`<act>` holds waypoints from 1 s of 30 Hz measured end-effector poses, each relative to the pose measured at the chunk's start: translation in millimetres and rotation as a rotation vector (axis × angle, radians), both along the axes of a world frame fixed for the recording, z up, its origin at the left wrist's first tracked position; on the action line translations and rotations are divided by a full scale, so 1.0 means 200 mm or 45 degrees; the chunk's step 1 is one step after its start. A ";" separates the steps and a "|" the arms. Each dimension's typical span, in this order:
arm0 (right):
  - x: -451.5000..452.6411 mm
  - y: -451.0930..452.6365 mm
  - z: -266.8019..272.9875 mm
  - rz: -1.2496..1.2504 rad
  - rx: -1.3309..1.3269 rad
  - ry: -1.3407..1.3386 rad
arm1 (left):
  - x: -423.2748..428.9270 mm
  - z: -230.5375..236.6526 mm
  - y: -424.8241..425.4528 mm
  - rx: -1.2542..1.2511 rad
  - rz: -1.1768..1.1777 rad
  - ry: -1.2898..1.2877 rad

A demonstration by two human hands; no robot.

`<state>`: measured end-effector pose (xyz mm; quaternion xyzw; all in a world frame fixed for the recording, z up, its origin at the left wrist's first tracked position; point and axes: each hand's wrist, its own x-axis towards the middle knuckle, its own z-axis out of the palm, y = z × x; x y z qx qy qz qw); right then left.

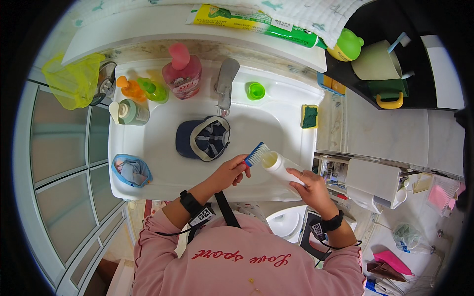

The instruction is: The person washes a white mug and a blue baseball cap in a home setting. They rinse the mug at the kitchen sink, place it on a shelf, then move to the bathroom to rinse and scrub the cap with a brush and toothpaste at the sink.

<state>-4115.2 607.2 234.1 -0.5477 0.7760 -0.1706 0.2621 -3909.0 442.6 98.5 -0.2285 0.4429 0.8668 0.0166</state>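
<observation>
Over the front of a white washbasin (pixel 251 190), my left hand (pixel 229 173) grips a scrubbing brush (pixel 256 154) with a blue and red body and white bristles. My right hand (pixel 310 187) holds a white plastic bottle (pixel 283 171), tilted with its uncapped mouth towards the bristles. Brush and mouth are close; I cannot tell whether they touch. A dark blue cap (pixel 187 140) lies in the basin below the tap (pixel 226 77), its lining facing up. On the back ledge stands a bright green cup-shaped lid (pixel 256 91).
Pump bottles, among them a pink one (pixel 183 77) and a grey-green one (pixel 134 112), line the basin's back left. A blue cloth item (pixel 132 171) rests at the front left corner, a green and yellow sponge (pixel 309 117) on the right rim. A white shelf (pixel 166 29) overhangs the back.
</observation>
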 end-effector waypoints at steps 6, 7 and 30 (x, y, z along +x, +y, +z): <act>-0.03 0.02 -0.08 -0.043 -0.036 -0.105 | 0.02 0.04 -0.03 0.043 0.045 0.031; -0.04 0.03 -0.10 -0.061 -0.024 -0.142 | 0.02 0.06 -0.04 0.038 0.050 0.044; -0.53 -0.31 -0.87 -1.336 -1.398 -0.871 | 0.42 -0.17 0.00 0.047 0.688 -0.309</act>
